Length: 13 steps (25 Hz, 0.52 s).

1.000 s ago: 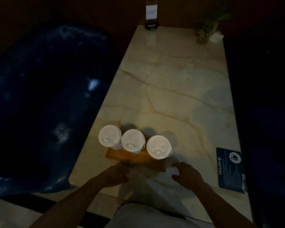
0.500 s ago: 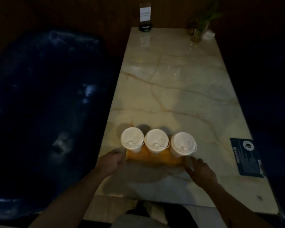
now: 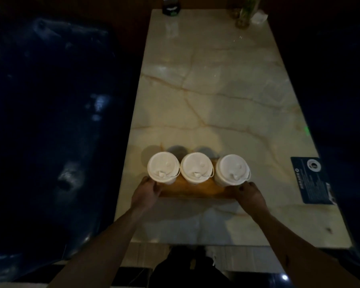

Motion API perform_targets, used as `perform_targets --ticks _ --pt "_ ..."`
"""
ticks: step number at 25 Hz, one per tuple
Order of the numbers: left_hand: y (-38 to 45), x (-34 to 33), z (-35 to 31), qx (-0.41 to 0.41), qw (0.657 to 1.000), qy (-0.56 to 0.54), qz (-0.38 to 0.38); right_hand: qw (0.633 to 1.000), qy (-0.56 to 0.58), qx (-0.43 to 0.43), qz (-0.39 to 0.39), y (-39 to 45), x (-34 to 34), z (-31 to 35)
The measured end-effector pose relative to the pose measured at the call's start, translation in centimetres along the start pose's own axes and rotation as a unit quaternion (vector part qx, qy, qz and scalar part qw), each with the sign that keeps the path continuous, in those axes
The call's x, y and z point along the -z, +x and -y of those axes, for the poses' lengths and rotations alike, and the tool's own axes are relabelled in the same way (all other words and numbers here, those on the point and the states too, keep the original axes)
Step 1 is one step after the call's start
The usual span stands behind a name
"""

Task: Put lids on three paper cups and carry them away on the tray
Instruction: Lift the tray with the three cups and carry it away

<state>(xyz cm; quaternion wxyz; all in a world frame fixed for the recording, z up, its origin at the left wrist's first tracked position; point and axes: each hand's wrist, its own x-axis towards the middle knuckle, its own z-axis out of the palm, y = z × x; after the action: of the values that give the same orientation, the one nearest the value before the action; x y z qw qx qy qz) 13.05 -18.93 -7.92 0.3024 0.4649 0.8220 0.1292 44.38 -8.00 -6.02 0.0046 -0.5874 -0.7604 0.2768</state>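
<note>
Left hand (image 3: 147, 193): grip curled around the left end of the wooden tray (image 3: 193, 189). Right hand (image 3: 250, 195): grip curled around the tray's right end. Tray: near the desk's near edge, toward its left side. On tray: three paper cups in a row, each lidded in white, namely left cup (image 3: 163, 167), middle cup (image 3: 196, 167), right cup (image 3: 232, 169). Desk (image 3: 216, 96): pale marble. Dark card (image 3: 312, 179) at right edge. Sign holder (image 3: 170, 7) and plant vase (image 3: 244, 16) at far edge.

No text is legible; the blue placard (image 3: 311, 179) on the table (image 3: 216, 90) carries blurred print.
</note>
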Motion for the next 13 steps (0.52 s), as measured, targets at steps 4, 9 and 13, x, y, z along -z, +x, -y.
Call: perform_targets --ticks 4,9,13 --pt "0.0 -0.5 -0.2 0.016 1.0 -0.016 -0.009 0.982 0.117 -0.149 0.011 0.9 -1.1 -0.3" --pt "0.3 -1.1 0.1 0.038 0.999 0.003 -0.028 0.979 0.112 -0.165 -0.035 1.3 -1.2 -0.1" --pt "0.3 -1.3 -0.4 0.062 0.997 0.005 -0.047 0.974 0.125 -0.189 -0.024 1.4 -1.1 0.0"
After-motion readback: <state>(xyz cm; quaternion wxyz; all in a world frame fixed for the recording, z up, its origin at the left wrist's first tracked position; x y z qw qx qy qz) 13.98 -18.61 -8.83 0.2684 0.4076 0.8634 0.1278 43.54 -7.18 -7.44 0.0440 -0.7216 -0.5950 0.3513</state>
